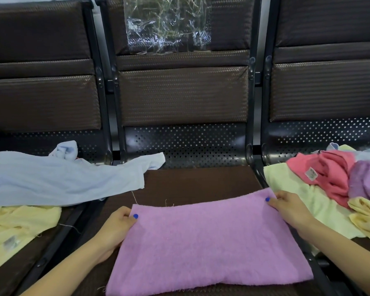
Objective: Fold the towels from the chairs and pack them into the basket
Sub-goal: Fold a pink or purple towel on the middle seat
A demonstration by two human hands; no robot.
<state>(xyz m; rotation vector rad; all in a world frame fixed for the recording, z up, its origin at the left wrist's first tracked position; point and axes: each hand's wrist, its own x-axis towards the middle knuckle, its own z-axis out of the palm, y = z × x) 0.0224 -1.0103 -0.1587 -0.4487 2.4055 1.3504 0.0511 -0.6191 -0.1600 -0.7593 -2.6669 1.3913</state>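
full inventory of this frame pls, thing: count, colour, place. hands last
pink towel: 1, pink, flat on the middle seat, nearest the camera
blue towel: 1, light blue, spread over the left seat, one corner reaching the middle seat
yellow towel: 1, pale yellow, left seat, partly under the blue towel
towel pile: coral, lilac, pale yellow and pale green pieces, heaped on the right seat; count unclear
plastic bag: 1, clear, crumpled, against the middle backrest
chairs: 3 joined, dark brown pads on black metal frames
basket: not in view
left hand: pinches the pink towel's far left corner
right hand: pinches its far right corner
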